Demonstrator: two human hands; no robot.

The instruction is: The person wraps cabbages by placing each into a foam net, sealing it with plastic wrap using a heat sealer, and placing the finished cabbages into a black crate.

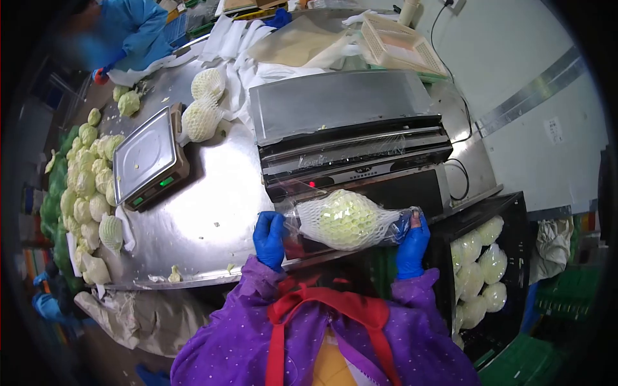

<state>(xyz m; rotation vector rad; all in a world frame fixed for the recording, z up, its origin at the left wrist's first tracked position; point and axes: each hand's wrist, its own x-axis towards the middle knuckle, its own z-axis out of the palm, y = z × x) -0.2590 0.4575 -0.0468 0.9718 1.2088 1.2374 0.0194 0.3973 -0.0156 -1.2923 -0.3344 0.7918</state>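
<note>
A pale green cabbage [347, 220] in a white foam net and clear plastic film hangs between my hands, at the front edge of a black and grey sealing machine [357, 157]. My left hand [268, 239], in a blue glove, is closed on the film at the cabbage's left. My right hand [412, 244], also gloved in blue, grips the gathered film at the right end; one fingertip looks bare. A red light glows on the machine's front.
Left of the machine stands a scale [147, 156], with netted cabbages [200, 120] behind it. Loose cabbages [87, 186] are piled at far left. A black crate [515, 257] of wrapped cabbages sits at right. A co-worker in a blue gown [138, 32] is at the back left.
</note>
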